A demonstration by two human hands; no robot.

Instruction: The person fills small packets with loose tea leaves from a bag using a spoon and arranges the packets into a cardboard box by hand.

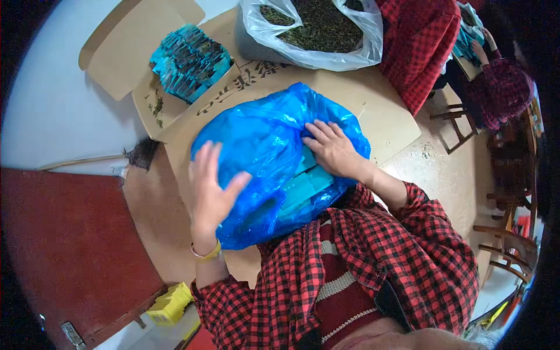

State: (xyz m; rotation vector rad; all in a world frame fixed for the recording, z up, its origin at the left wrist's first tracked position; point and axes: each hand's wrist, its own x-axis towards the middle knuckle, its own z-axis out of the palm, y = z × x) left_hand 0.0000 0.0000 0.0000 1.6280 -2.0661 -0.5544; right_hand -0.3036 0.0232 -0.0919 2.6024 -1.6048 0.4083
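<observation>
A large blue plastic bag [248, 131] lies on the cardboard in front of me, its film creased and partly open. Through the opening show teal flat packets [306, 189] stacked inside. My left hand [213, 189] is over the left side of the bag, fingers and thumb spread, holding nothing; whether it touches the film I cannot tell. On the right, my right hand [335, 153] rests on the bag beside the opening, with its fingers stretched over the creased film.
Behind the bag stands a clear plastic bag of dark green loose leaves [321, 26]. A cardboard box [143, 108] at the back left holds a stack of teal packets [189, 61]. A red checked cloth [417, 44] hangs at the right. Another person [501, 90] works at far right.
</observation>
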